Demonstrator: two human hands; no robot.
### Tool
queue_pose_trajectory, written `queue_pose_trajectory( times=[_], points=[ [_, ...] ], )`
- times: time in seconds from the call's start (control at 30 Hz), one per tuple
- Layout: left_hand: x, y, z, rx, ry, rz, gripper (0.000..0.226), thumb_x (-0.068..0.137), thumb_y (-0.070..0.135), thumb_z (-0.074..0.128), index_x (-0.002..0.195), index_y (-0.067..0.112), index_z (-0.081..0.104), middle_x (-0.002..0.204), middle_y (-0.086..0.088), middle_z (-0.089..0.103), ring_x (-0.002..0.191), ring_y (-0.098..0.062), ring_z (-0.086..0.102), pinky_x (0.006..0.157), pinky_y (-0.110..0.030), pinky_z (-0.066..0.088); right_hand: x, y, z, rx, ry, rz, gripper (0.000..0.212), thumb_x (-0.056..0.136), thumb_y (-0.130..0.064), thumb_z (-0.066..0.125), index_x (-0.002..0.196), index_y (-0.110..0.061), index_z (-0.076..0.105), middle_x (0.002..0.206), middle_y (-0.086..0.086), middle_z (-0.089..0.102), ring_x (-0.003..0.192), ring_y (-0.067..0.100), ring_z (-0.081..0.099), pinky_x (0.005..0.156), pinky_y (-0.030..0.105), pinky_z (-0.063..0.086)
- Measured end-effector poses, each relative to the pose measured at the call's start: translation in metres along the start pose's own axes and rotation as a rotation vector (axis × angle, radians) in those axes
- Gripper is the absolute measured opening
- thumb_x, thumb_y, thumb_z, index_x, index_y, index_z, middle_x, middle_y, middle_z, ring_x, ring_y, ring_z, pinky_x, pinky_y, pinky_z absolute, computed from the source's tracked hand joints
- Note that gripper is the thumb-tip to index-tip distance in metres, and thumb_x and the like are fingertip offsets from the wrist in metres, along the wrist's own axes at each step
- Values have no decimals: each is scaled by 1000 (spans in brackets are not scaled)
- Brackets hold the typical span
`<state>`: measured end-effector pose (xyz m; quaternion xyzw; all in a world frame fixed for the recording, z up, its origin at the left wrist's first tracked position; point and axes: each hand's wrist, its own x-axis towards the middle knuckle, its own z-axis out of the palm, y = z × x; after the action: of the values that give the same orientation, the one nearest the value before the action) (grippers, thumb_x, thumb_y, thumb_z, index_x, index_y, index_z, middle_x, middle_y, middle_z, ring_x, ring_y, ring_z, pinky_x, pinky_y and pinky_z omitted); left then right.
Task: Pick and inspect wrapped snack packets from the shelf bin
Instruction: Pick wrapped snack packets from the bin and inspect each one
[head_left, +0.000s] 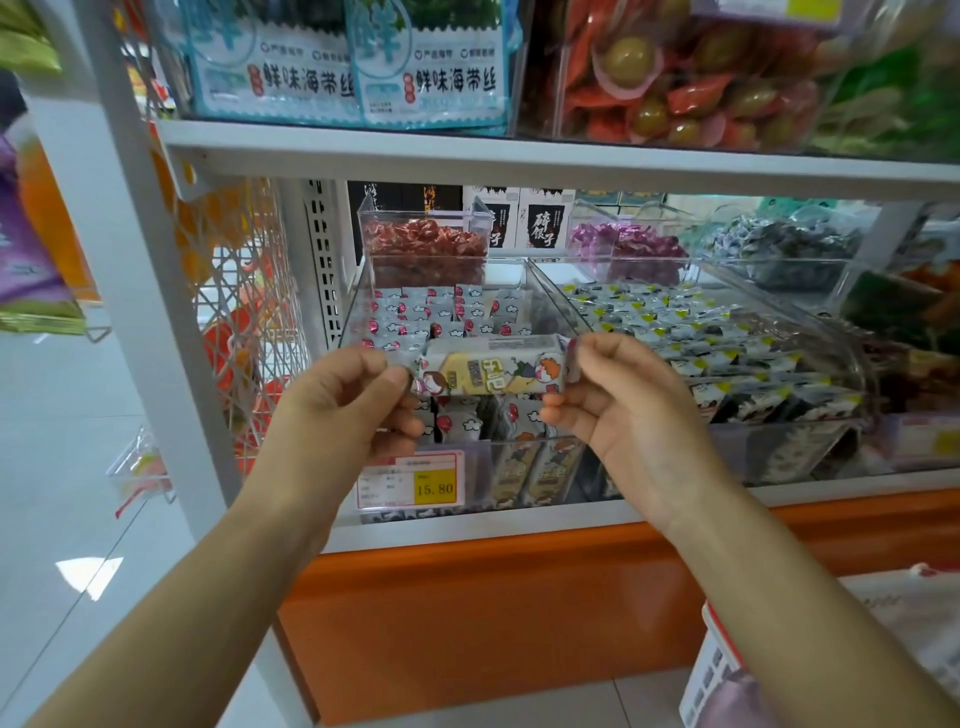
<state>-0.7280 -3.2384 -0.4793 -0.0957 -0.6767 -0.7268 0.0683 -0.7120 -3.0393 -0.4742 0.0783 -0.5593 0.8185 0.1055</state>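
Your left hand pinches the crimped left end of a wrapped snack packet between thumb and curled fingers; your right hand pinches the right end likewise. The packet is held level, printed face toward you, above the front wall of the clear shelf bin of similar packets. A price tag reading 15.80 fronts that bin.

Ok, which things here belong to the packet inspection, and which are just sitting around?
Job: snack packet, pinched at its ends by left hand and right hand; clear bin of matching packets.
Around: price tag; red candy bin; purple candy bin; seaweed bags.
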Motion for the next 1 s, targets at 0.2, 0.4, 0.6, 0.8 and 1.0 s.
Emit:
queue_pose_trajectory(
  times=[0.2,0.4,0.6,0.8,1.0],
  points=[
    [-1,2,2,-82,23,30,16,90,10,55,81,17,67,80,-8,67,73,-15,67,59,-19,53,1,6,-2,-177,30,-8,8,86,-2,59,79,-5,57,66,5,67,64,19,67,58,24,55],
    [1,4,2,-290,37,-37,8,82,8,59,84,12,66,75,-5,65,66,-9,62,56,-17,52,1,13,0,-271,27,38,13,87,1,59,78,-8,55,82,17,66,78,31,70,65,27,56],
    [1,5,2,-354,-27,-56,26,83,7,58,62,18,67,64,0,63,59,-7,60,54,-17,52,3,15,2,-280,77,16,13,87,0,59,79,-9,55,85,15,62,72,26,70,68,29,56],
    [-1,4,5,-58,-15,41,37,71,35,68,100,12,61,99,-13,67,82,-15,67,70,-22,54,2,16,2,-382,65,-28,19,86,1,60,76,-14,54,91,16,65,72,21,70,68,29,57],
    [1,3,3,-97,15,43,25,85,18,62,109,10,63,103,-19,65,83,-15,65,68,-18,51,0,13,3,-222,69,39,17,85,1,61,75,-12,57,85,12,60,67,16,68,62,24,54]
  ],
)
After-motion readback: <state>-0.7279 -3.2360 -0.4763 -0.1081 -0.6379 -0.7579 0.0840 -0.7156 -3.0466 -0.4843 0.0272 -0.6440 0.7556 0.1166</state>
